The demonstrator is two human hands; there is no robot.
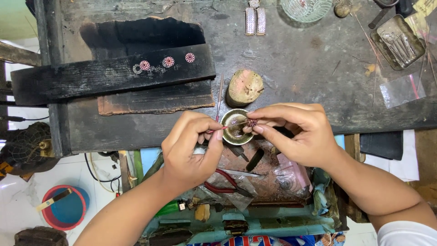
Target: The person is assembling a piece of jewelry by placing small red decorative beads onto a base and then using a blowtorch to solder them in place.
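Over a small round brass dish [235, 126] on the dark scarred counter [296, 59], the right hand [298, 134] pinches a tiny red-stoned flower ornament [252, 122] while the left hand's [191, 148] grip closes on a thin pink stick [227, 126] touching it, seemingly mid stone-setting; steady fine placement comes next.

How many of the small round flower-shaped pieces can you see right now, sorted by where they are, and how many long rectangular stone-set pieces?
Round flower pieces on the black wooden bar: 3, at and
Round flower piece pinched in the right hand: 1
Long rectangular stone-set pieces at the bench's top edge: 2, at and
Total: 6
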